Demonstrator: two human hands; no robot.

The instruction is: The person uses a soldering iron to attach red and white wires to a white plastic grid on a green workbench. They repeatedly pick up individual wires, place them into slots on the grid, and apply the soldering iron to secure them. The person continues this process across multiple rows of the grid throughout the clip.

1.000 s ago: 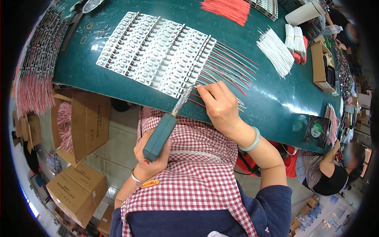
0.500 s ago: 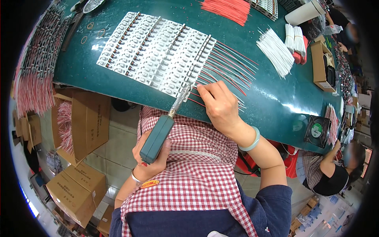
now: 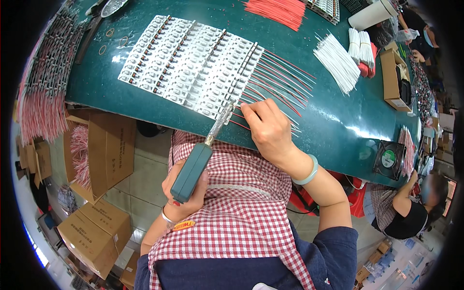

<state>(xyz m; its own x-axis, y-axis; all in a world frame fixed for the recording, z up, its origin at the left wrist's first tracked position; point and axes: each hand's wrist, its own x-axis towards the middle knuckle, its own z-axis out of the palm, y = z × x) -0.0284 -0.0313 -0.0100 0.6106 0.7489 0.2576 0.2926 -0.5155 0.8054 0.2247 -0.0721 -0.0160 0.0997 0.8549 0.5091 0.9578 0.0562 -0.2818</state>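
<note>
L hand [image 3: 191, 202] grips grn tool [image 3: 192, 171]; R hand [image 3: 269, 129] at red/wht wires [image 3: 282, 87]

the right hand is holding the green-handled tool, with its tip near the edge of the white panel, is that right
Not quite: the head view shows the left hand holding the green-handled tool. Its tip is indeed near the edge of the white panel.
</note>
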